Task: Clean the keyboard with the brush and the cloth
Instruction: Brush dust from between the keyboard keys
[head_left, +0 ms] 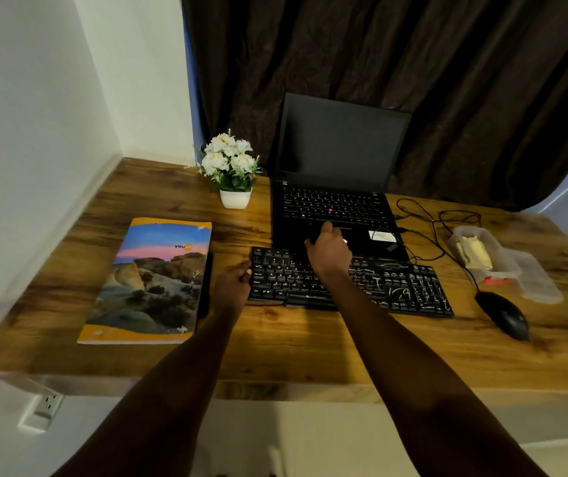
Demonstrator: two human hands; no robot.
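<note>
Reaching right hand (329, 247): stretched across the keyboard (351, 282) and past its far edge onto the palm rest of the laptop (334, 208); fingers curled down; whether they hold anything I cannot tell
Curled left hand (232, 287): fingertips touching the keyboard's left edge near its far corner; grip or bare touch, I cannot tell
Keyboard: black, flat on the desk (293, 346); far edge close against the laptop's front edge
Open room: a broad bare strip between the keyboard's near edge and the desk's front edge
Left side: book (151, 280) near the wall; slim dark object (206, 287) between book and left hand
Right side: mouse (503, 315) near the keyboard's right end; clear container (482, 259) behind it, something yellowish inside
</note>
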